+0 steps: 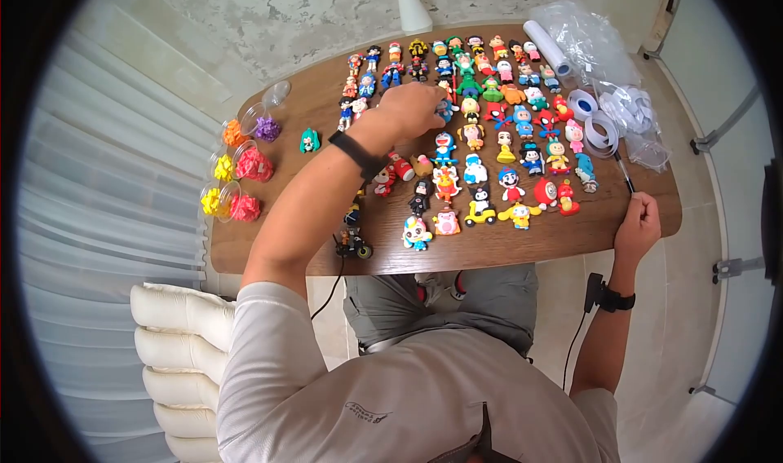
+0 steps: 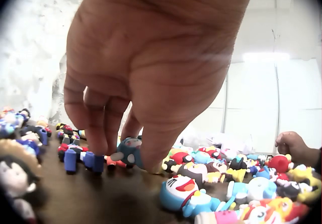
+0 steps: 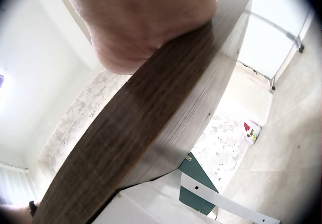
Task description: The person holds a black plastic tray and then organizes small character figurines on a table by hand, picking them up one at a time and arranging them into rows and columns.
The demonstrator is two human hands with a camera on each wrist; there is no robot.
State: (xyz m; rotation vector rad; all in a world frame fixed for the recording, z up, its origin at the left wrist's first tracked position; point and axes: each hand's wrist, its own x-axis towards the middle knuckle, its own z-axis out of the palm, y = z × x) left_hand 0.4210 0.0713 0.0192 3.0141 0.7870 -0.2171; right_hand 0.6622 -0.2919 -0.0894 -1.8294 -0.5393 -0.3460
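My left hand [image 1: 413,110] reaches into the middle of rows of small toy figures. In the left wrist view its downward fingers and thumb pinch a small dark-blue figure [image 2: 132,152], partly covered by the hand. Beside it lie a Doraemon figure [image 2: 180,191] on its back and a figure with blue legs [image 2: 94,161]. My right hand [image 1: 639,228] rests at the table's right front edge with curled fingers. A thin black pen-like stick [image 1: 626,176] ends right at its fingertips; I cannot tell whether the hand holds it.
Several clear cups with coloured pieces, including pink ones [image 1: 254,165], stand at the left of the wooden table [image 1: 302,210]. A teal-haired figure [image 1: 310,140] lies apart nearby. Tape rolls [image 1: 602,134], a white roll [image 1: 546,47] and clear plastic bags [image 1: 589,35] occupy the right side.
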